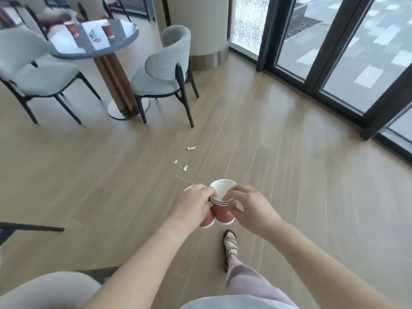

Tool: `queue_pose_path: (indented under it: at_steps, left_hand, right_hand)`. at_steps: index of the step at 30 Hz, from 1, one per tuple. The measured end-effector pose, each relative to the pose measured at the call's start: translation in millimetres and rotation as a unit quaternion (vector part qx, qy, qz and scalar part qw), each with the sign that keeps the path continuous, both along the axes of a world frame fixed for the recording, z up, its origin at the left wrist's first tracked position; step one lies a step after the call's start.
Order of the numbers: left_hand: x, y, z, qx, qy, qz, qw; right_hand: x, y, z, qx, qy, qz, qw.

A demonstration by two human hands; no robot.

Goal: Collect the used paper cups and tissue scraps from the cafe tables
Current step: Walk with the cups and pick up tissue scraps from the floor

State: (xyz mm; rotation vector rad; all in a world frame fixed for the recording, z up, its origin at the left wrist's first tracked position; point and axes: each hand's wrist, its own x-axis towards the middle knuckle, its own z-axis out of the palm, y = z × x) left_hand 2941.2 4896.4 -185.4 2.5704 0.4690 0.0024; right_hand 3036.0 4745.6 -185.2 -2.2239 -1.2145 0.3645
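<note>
Two lots of red paper cups are in hand, with more on a table; head view.

1. Red cup point(207, 219): upright, white inside. The left hand point(191, 204) grips it at the rim, fingers curled over the edge.
2. Nested cup stack point(225, 215): red, several white rims showing. The right hand point(249, 208) pinches it at the rims between thumb and curled fingers. It touches item 1 side by side, above the wooden floor point(289, 175).
3. Left table cup point(72, 29) and right table cup point(108, 30): red, upright on the round dark table point(93, 55), towards its far edge. A crumpled tissue point(94, 36) lies between them.
4. Tissue scraps, white, on the floor between the table and the hands: largest scrap point(191, 148), small scrap point(175, 161), nearest scrap point(185, 167).
5. Grey upholstered chair point(165, 70): at the table's right edge. A second chair point(40, 79) stands at its left.
6. Sandalled foot point(230, 241): on the floor below the cups.
7. Glass doors point(334, 52): dark-framed, at right.
</note>
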Motion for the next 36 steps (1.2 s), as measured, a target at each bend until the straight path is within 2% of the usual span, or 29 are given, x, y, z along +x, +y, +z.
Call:
queue_pose_path:
  at_steps: [8,13,18,29,36]
  left_hand:
    - [121.6,107.7,8.3,0.013,0.014,0.083,0.996]
    - [156.0,165.1,7.8,-0.007,0.034,0.135,0.990]
    - [186.5,237.9,-5.6,-0.013,0.050,0.142,0.988]
    - [257.1,439.0,-4.2,-0.010,0.060,0.128,0.990]
    - [307.9,511.6,1.7,-0.003,0.051,0.115,0.992]
  right_hand:
    - [148.3,127.6,3.9,0.005,-0.003,0.090,0.996]
    - [196.3,197.0,-0.3,0.000,-0.004,0.145,0.989]
    - [239.8,274.5,-11.3,-0.020,-0.013,0.179,0.984]
    - [306.4,472.5,-8.8,-0.033,-0.004,0.172,0.985]
    - [350.3,537.2,-4.2,-0.023,-0.004,0.154,0.988]
